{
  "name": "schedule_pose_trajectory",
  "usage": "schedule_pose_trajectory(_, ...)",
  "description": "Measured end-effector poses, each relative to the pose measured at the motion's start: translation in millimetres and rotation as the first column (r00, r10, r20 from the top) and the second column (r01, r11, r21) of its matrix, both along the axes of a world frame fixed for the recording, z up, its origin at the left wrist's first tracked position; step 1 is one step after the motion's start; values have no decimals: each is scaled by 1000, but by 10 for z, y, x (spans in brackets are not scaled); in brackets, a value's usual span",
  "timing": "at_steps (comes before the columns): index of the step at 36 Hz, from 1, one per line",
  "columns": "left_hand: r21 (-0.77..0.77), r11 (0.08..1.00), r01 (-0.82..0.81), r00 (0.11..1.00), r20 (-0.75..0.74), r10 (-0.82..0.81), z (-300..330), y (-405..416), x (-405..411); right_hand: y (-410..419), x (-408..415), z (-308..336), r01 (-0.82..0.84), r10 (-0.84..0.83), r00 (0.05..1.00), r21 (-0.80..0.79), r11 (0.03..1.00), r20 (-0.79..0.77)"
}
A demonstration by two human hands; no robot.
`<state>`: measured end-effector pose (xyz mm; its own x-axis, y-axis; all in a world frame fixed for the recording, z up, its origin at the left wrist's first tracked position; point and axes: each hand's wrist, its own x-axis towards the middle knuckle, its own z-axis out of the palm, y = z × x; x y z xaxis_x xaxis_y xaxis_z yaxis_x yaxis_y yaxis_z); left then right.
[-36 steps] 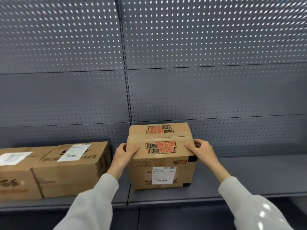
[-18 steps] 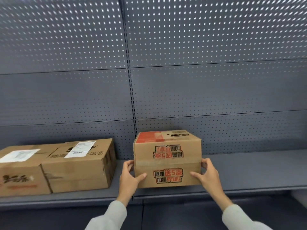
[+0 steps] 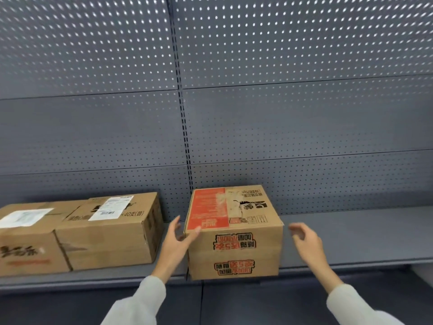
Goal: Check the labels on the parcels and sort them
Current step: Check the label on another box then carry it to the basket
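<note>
1. The left hand [image 3: 174, 242] is open, fingers spread, its thumb at the top left edge of the brown cardboard parcel with a red panel [image 3: 234, 233]; whether it touches is unclear.
2. The right hand [image 3: 307, 242] is open with fingers curled, holding nothing, just beside the parcel's right side.
3. The parcel sits at the front edge of the dark grey metal shelf [image 3: 351, 235].
4. Its front carries upside-down red and black Chinese lettering; no shipping label shows on it.
5. Left of it stand two brown cardboard boxes [image 3: 105, 235], each with a white label on top; one reads "40支(普)".
6. A grey perforated back panel [image 3: 281, 113] rises behind.
</note>
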<state>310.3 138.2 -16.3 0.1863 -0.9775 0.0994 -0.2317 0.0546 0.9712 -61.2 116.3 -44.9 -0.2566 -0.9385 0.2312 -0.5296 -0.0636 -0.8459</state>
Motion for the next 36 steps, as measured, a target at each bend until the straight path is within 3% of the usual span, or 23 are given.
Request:
schedule_pose_trajectory(3, -134, 991, 27, 992, 127, -9, 163, -128, -63, -64, 93, 384, 25, -12, 997, -175, 984, 74)
schedule_pose_trajectory(6, -159, 976, 147, 906, 419, -69, 316, -268, -174, -165, 240, 667, -160, 141, 985, -216, 963, -102)
schedule_pose_trajectory(10, 8, 960, 281, 582, 794, -177, 438, -409, -300, -273, 444, 831, -376, 340, 820, 14, 927, -460)
schedule_pose_trajectory(12, 91, 949, 301, 455, 861, -227, 423, -482, -336, -330, 531, 855, -389, 394, 716, 138, 911, -576)
schedule_pose_trajectory(14, 155, 945, 287, 397, 879, -265, 403, -525, -355, -398, 586, 846, -368, 444, 629, 260, 893, -638)
schedule_pose_trajectory(17, 170, 950, 263, 407, 873, -269, 361, -571, -362, -472, 609, 774, -345, 474, 617, 325, 881, -629)
schedule_pose_trajectory(28, 145, 956, 253, 413, 878, -243, 270, -625, -353, -554, 622, 595, -329, 338, 664, 145, 933, -667)
schedule_pose_trajectory(33, 128, 957, 261, 414, 880, -231, 274, -579, -335, -572, 567, 545, -362, 386, 661, 177, 915, -643)
schedule_pose_trajectory(36, 75, 959, 272, 535, 817, -216, 339, -544, -316, -590, 532, 562, -370, 386, 737, 147, 917, -555)
